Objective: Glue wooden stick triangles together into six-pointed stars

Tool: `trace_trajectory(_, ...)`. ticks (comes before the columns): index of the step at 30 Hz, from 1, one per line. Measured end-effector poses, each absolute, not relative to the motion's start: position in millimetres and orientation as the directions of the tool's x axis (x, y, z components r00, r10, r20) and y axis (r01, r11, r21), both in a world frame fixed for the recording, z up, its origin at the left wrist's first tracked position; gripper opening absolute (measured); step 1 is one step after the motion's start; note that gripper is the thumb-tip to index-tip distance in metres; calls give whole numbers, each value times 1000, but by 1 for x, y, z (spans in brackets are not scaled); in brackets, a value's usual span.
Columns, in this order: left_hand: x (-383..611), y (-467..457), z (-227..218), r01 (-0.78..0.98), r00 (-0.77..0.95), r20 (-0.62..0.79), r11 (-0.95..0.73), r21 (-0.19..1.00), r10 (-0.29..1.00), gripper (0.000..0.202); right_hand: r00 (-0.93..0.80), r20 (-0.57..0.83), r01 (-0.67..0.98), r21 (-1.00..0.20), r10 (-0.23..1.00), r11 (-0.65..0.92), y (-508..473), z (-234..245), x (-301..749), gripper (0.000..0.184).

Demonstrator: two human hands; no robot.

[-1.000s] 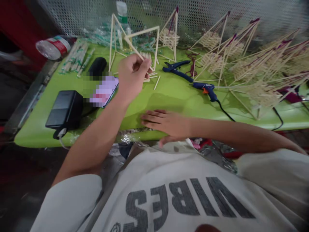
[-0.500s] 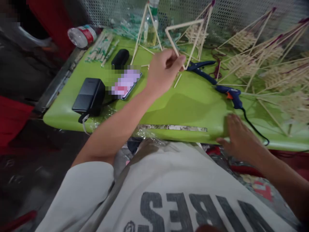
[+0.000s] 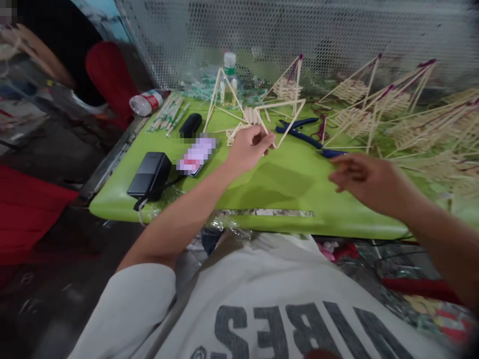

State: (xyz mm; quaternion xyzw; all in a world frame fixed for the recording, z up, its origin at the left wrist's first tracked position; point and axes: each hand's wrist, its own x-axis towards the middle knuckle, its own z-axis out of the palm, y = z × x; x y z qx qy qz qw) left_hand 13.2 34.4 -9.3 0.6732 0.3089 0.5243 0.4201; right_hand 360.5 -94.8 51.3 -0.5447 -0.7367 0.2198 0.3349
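My left hand [image 3: 251, 144] pinches a lower corner of a square frame of thin wooden sticks [image 3: 286, 103], holding it tilted above the green table. On the right, my right hand [image 3: 364, 182] has its fingers curled round the blue glue gun [image 3: 332, 153]. Only the front part of the gun shows; its grip is hidden behind the hand. Blue pliers [image 3: 301, 133] lie between the stick frame and the glue gun. A triangular stick frame [image 3: 214, 102] stands behind my left hand, near a small pile of loose sticks [image 3: 235, 133].
Several stick pyramids with purple-tied tops [image 3: 355, 89] crowd the right and back. A phone [image 3: 198, 155], black power bank [image 3: 149, 174], black case [image 3: 191, 125], wrapped stick bundles [image 3: 166, 113] and a lying bottle [image 3: 145, 102] are left. An upright bottle [image 3: 229, 85] stands near the mesh panel [image 3: 269, 40].
My right hand has risen from the table's front edge and moved onto the glue gun, its fingers curling. The left hand still holds the square frame. The camera view has tilted up.
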Motion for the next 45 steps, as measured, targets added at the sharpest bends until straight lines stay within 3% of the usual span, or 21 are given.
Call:
trace_trajectory(4, 7, 30, -10, 78, 301, 394, -434, 897, 868, 32, -152, 242, 586, -759, 958, 284, -17, 66, 307, 51)
trace_trajectory(6, 5, 28, -9, 163, 321, 385, -451, 877, 865, 31, -188, 253, 493, -811, 949, 314, 7, 67, 287, 52)
trace_trajectory(10, -2, 32, -6, 266, 414, 399, -528, 806, 818, 22, -208, 343, 415, -817, 916, 400, 17, 65, 269, 62)
trace_trajectory(13, -22, 43, 1, 434, 345, 444, -560, 706, 827, 13, -150, 379, 374, -833, 913, 407, 11, 65, 276, 66)
trace_trajectory(15, -43, 54, 6, 670, 158, 477, -449, 591, 865, 30, -122, 404, 354, -835, 907, 420, 9, 64, 286, 67)
trace_trajectory(16, -54, 59, 8, 750, 114, 464, -382, 540, 879, 50, -111, 421, 347, -832, 900, 432, 9, 62, 291, 70)
trace_trajectory(19, -78, 72, 9, 872, 133, 297, -254, 418, 945, 104, -102, 455, 323, -826, 885, 462, 13, 50, 300, 78)
trace_trajectory(23, -85, 78, 7, 903, 214, 110, -240, 356, 971, 106, -91, 488, 251, -832, 868, 495, 19, 30, 302, 78)
trace_trajectory(27, -83, 76, 8, 913, 231, 69, -240, 329, 971, 106, -82, 500, 189, -842, 862, 506, 21, 17, 302, 80)
trace_trajectory(30, -85, 73, 7, 899, 229, 55, -233, 371, 972, 113, -87, 496, 163, -848, 864, 504, 22, 13, 304, 81)
trace_trajectory(33, -86, 71, 4, 832, 206, 81, -218, 510, 975, 111, -79, 523, 167, -832, 849, 529, 21, 10, 304, 79)
trace_trajectory(37, -80, 66, 7, 766, 205, 125, -239, 597, 971, 87, -71, 598, 285, -755, 798, 591, 13, 8, 305, 73)
trace_trajectory(41, -78, 60, 16, 711, 206, 167, -264, 652, 964, 64, -118, 669, 492, -603, 734, 629, 1, 10, 309, 63)
trace_trajectory(45, -78, 55, 20, 564, 227, 205, -300, 769, 952, 43, -174, 734, 590, -457, 657, 666, -5, 10, 312, 55)
